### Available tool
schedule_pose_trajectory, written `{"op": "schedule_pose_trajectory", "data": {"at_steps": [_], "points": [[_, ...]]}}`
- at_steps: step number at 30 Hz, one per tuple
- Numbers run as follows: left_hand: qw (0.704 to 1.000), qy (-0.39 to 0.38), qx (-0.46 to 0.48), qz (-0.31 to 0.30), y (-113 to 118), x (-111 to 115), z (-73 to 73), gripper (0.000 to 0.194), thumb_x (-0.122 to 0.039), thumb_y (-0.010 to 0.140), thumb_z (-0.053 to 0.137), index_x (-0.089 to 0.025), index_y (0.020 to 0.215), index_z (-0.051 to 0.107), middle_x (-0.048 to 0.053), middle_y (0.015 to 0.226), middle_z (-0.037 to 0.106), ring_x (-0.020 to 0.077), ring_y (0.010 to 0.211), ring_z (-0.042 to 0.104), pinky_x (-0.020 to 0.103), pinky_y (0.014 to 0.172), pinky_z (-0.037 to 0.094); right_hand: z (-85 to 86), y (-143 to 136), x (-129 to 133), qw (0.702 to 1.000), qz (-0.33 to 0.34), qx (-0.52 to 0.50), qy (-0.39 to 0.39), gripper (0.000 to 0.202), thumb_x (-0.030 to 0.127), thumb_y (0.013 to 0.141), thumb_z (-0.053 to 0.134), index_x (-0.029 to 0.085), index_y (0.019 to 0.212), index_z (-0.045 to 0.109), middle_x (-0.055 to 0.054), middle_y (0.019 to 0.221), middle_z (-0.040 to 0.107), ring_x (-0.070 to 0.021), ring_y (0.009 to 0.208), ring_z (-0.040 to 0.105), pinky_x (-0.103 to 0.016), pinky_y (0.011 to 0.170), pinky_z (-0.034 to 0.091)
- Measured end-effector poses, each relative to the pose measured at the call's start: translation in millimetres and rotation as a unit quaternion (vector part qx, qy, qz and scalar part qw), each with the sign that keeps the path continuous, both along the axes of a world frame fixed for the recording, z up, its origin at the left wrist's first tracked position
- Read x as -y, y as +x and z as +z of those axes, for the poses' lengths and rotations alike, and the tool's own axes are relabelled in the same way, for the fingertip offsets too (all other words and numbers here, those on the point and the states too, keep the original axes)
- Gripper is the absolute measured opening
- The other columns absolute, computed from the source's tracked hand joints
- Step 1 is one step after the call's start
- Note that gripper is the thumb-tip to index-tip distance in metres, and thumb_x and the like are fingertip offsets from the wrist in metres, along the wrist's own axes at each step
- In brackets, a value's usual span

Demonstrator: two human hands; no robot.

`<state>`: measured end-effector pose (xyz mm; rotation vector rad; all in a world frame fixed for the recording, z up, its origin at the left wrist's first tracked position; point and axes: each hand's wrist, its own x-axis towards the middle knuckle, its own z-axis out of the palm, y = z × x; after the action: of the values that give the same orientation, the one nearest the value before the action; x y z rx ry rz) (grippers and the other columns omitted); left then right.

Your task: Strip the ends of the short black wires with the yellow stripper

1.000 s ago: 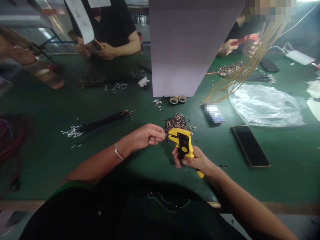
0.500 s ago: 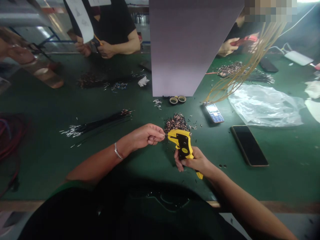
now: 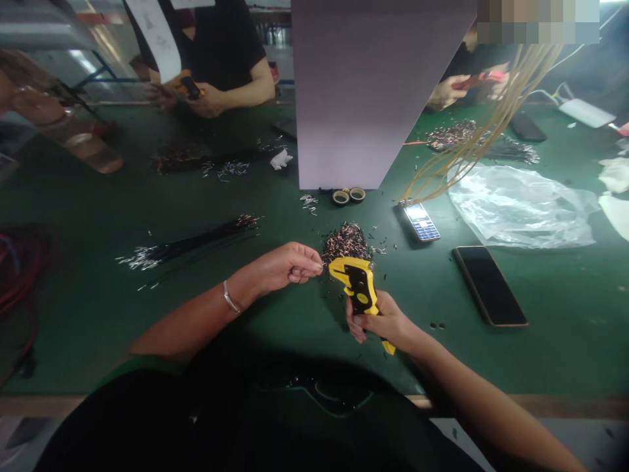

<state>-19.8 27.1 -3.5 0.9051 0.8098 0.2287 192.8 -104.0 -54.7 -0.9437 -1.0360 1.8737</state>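
Note:
My right hand [image 3: 381, 318] is wrapped round the handles of a yellow and black wire stripper [image 3: 361, 288], its head pointing up and to the left. My left hand [image 3: 295, 265] is closed in a pinch just left of the stripper's jaws. Whatever lies between those fingertips is too small to make out. Right behind the tool is a heap of short copper-ended wire pieces [image 3: 348, 239] with black sleeves, on the green table [image 3: 295, 334]. A bundle of black wires [image 3: 191, 242] with bright metal ends lies to the left.
Farther back are a few metal terminals [image 3: 309, 202], two tape rolls [image 3: 348, 196] and a pale upright panel [image 3: 344, 98]. At right lie a keypad phone [image 3: 420, 219], a smartphone [image 3: 490, 285] and a plastic bag [image 3: 521, 206]. A co-worker's hand [image 3: 211, 99] holds a tool across the table.
My right hand and the wire stripper have shifted very slightly; my left hand stays almost still. Across the table, the co-worker's hands and tool have turned.

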Motion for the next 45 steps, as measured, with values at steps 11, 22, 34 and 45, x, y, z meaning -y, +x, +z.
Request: {"op": "schedule_pose_trajectory", "data": {"at_steps": [11,22,34,45], "points": [[0.993,0.081,-0.063,0.063,5.9,-1.0,-7.9,0.010,-0.016,0.061,0.076,-0.012,0.064,0.068,0.001,0.057,0.057,0.0039,0.047,0.039,0.021,0.043,0.017,-6.0,-6.5,-2.0,0.998,-0.050,0.025,-0.026,0.020,0.011,0.062,0.061,0.018,0.080,0.055,0.007,0.053,0.054,-0.0092,0.039,0.048,-0.023,0.041,0.040],[0.984,0.116,-0.090,0.097,10.1,-6.0,-12.9,0.007,-0.015,0.062,0.073,-0.012,0.064,0.068,-0.001,0.053,0.055,0.0041,0.045,0.038,0.022,0.045,0.016,-9.1,-10.9,-7.0,0.996,-0.073,0.023,-0.036,0.014,0.013,0.061,0.059,0.018,0.074,0.054,0.008,0.041,0.052,-0.0087,0.031,0.044,-0.021,0.034,0.039],[0.976,0.169,-0.069,0.116,3.6,-4.7,-12.4,0.012,-0.021,0.060,0.076,-0.012,0.065,0.069,-0.001,0.052,0.055,0.0042,0.044,0.037,0.022,0.045,0.019,-12.7,2.1,-16.2,0.994,-0.060,-0.089,0.005,0.021,0.011,0.064,0.064,0.016,0.083,0.060,0.003,0.059,0.059,-0.0134,0.048,0.055,-0.031,0.050,0.049],[0.913,0.381,-0.090,0.111,1.4,14.7,1.5,0.010,-0.026,0.072,0.073,-0.016,0.074,0.074,-0.001,0.064,0.064,0.0081,0.059,0.050,0.024,0.057,0.037,-7.0,9.1,-20.0,0.992,-0.081,-0.094,0.036,0.036,0.023,0.071,0.070,0.016,0.105,0.064,-0.006,0.081,0.070,-0.0227,0.071,0.066,-0.041,0.071,0.052]]}}
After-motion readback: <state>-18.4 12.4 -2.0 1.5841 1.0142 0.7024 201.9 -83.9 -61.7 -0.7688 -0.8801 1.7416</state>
